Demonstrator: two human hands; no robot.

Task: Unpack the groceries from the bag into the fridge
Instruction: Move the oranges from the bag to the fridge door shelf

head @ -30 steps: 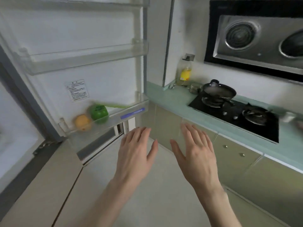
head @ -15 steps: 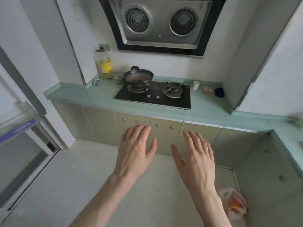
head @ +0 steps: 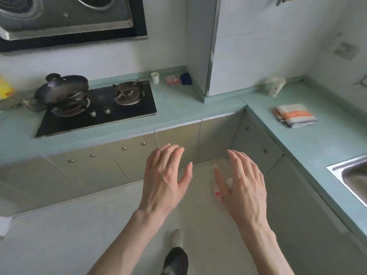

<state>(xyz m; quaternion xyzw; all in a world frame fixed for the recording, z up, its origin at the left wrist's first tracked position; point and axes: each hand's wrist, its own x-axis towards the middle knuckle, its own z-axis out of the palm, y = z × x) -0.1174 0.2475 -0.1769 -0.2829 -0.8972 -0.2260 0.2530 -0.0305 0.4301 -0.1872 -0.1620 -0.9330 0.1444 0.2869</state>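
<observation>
Both hands, left hand [head: 165, 176] and right hand [head: 243, 182], hung empty with fingers spread. The bag [head: 218, 190], mostly hidden behind the right hand on the floor, looked like thin, limp plastic; best gathered by its top.

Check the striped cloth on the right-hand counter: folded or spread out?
Folded. The striped cloth lies on the counter as a compact stack, with layered edges showing along its left and near sides.

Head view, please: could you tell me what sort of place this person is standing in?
It looks like a small home kitchen: a black two-burner gas hob with a dark lidded wok sits in a pale green L-shaped countertop, and a stainless steel sink is at the right edge.
</observation>
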